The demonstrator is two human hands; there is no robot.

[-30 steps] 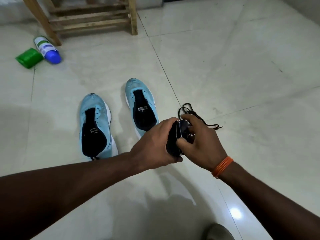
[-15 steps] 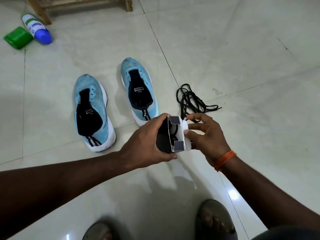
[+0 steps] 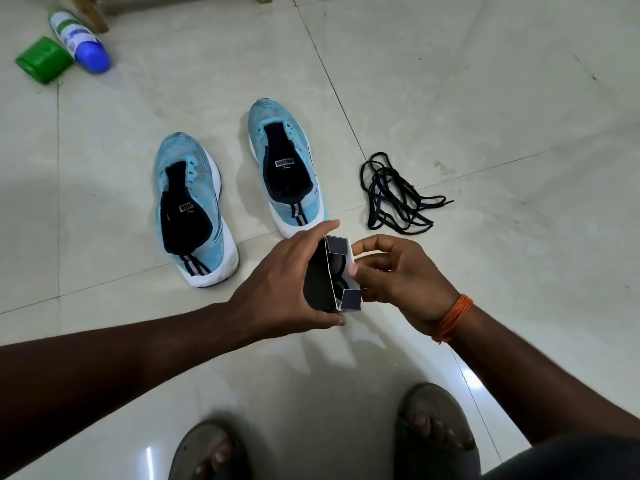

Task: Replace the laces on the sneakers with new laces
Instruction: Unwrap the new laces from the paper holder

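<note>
Old laces [image 3: 391, 199] off on floor [image 3: 485, 98], sneakers [image 3: 173, 157] bare; L hand [image 3: 277, 289] grips box [image 3: 320, 282], R hand [image 3: 401, 271] pinches its flap; relacing not begun.

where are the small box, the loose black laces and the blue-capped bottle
small box [image 3: 318, 284]: head view, its dark side panel
loose black laces [image 3: 388, 194]: head view, middle of the tangle
blue-capped bottle [image 3: 78, 39]: head view, its labelled body

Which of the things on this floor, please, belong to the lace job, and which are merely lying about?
Job: nearer sneaker; farther sneaker; black laces lying loose; opened small box, gripped by the left hand, its flap pinched by the right hand.
Lying about: green container; blue-capped bottle; wooden leg.
</note>
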